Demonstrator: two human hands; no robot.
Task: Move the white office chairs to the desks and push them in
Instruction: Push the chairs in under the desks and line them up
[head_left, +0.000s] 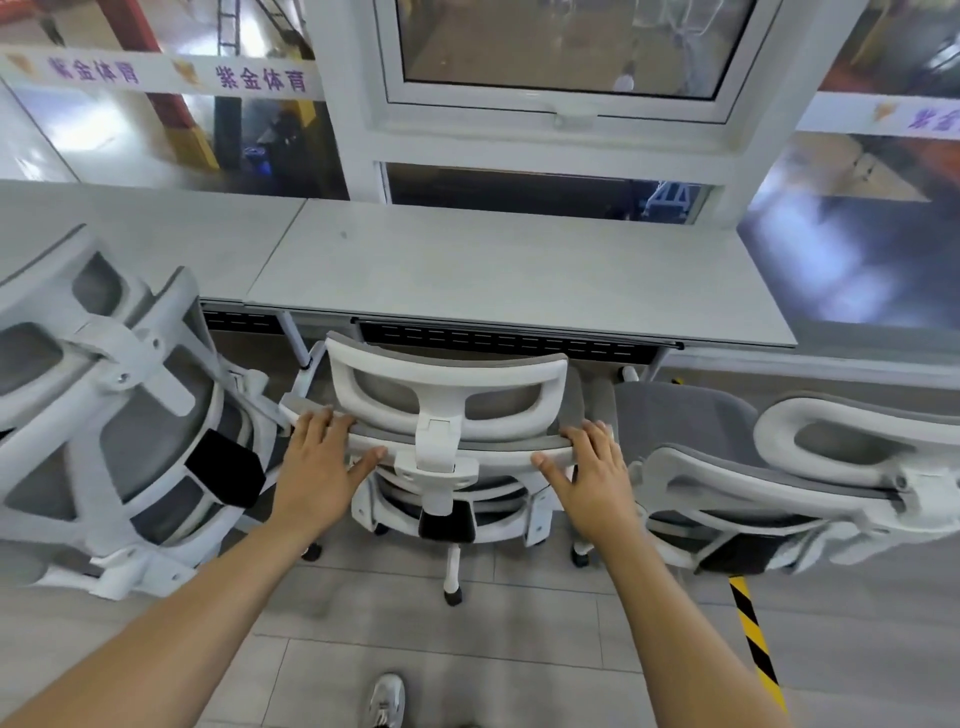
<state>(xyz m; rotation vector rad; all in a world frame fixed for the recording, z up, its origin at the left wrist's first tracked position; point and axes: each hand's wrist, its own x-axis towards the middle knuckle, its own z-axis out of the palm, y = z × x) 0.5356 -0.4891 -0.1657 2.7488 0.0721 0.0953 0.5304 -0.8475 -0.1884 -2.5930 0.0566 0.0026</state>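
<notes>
A white office chair (441, 415) with grey mesh stands in front of me, its headrest just short of the front edge of the grey desk (498, 265). My left hand (319, 462) grips the top bar of the chair's back on the left, thumb under the bar. My right hand (589, 470) grips the same bar on the right, thumb under it too. A second white chair (104, 415) stands to the left at the neighbouring desk (140, 228). A third white chair (789, 467) stands to the right, turned sideways.
A white-framed window wall (561, 104) rises behind the desks. A yellow-and-black hazard strip (756, 639) runs along the grey tiled floor at the right. My shoe (387, 699) shows at the bottom. The chairs on either side stand close to the middle one.
</notes>
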